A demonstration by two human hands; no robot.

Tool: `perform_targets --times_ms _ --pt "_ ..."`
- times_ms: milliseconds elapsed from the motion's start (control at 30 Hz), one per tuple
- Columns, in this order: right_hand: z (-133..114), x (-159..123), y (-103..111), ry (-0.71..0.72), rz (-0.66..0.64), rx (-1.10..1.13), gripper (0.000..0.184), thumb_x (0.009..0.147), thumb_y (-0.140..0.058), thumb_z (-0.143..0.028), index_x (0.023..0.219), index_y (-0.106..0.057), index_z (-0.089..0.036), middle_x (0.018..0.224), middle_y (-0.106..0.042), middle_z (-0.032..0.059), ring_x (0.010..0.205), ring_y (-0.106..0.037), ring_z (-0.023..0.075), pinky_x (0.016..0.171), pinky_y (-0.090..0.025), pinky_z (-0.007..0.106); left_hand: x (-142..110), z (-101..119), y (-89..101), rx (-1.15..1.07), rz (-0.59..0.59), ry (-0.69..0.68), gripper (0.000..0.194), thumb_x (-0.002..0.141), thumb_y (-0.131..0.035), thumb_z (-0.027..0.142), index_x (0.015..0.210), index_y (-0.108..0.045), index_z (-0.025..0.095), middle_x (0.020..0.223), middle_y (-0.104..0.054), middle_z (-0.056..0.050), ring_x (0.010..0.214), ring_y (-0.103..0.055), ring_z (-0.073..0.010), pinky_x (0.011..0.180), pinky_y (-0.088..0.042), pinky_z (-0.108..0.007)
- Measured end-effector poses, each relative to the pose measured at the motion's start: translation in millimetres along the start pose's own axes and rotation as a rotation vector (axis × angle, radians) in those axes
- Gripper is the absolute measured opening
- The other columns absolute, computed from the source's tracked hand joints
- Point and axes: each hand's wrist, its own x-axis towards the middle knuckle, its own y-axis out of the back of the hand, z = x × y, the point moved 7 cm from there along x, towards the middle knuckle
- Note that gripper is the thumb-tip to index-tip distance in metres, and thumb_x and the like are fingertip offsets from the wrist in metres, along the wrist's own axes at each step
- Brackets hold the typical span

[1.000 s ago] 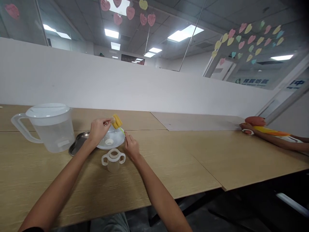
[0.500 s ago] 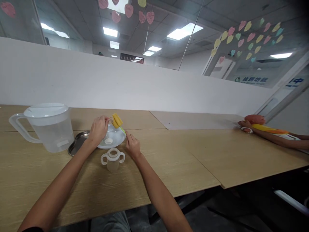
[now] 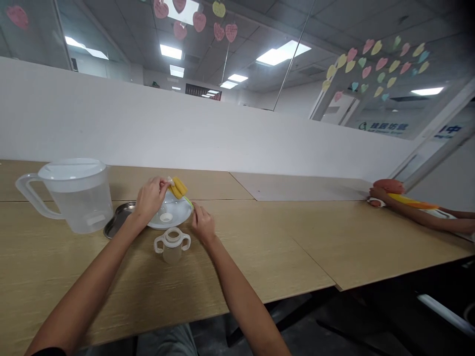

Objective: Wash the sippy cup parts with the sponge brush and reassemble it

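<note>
My right hand [image 3: 204,223] grips the thin green handle of a bottle brush with a yellow sponge head [image 3: 178,188]. The brush slants up and to the left over a white bowl [image 3: 181,212]. In the fingertips of my left hand [image 3: 151,197] is a small clear piece, too small to name, touching the sponge head. A white ring-shaped piece [image 3: 166,217] lies in the bowl. Just in front of the bowl, a clear baby bottle with two white handles [image 3: 172,245] stands upright and open-topped on the table.
A large translucent lidded pitcher [image 3: 79,198] stands at the left. Between it and the bowl lies a steel tray [image 3: 118,221], partly behind my left arm. At the far right, another person's arms [image 3: 415,210] reach over the table [image 3: 274,247] near a doll [image 3: 389,187]. A white wall [image 3: 185,133] runs behind.
The sponge head has turned slightly and sits a little lower, against the clear piece in my left fingers. Both hands keep nearly the same place; the view has shifted slightly.
</note>
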Motion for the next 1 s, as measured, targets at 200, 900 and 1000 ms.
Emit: perform_targets --times_ms 200,900,1000 --pt "-0.1 0.8 0.8 -0.019 -0.007 0.024 0.040 0.093 -0.034 -0.018 0.126 -0.057 -0.015 0.090 -0.068 0.0099 0.077 -0.064 0.0161 0.067 -0.048 0.022 0.7 3.0 1.7 -0.108 0.023 -0.024 0.027 0.088 -0.049 0.038 0.094 -0.062 0.016 0.092 -0.069 -0.010 0.083 -0.063 -0.0216 0.077 -0.046 -0.032" --pt "-4.2 0.5 20.7 -0.069 0.182 -0.126 0.031 0.091 -0.047 -0.026 0.115 -0.065 -0.021 0.078 -0.062 0.0034 0.061 -0.052 0.0113 0.056 -0.032 0.023 -5.1 22.5 -2.4 -0.072 -0.081 -0.153 0.028 0.089 -0.048 0.038 0.085 -0.066 0.017 0.088 -0.070 -0.007 0.075 -0.062 -0.0192 0.071 -0.046 -0.030" --pt "-3.1 0.7 20.7 -0.088 0.185 -0.137 0.031 0.090 -0.047 -0.026 0.115 -0.065 -0.021 0.079 -0.062 0.0034 0.062 -0.052 0.0114 0.056 -0.031 0.024 -4.6 18.0 -7.6 0.007 -0.147 -0.126 0.028 0.088 -0.048 0.036 0.085 -0.068 0.017 0.087 -0.071 -0.008 0.075 -0.062 -0.0204 0.069 -0.045 -0.030"
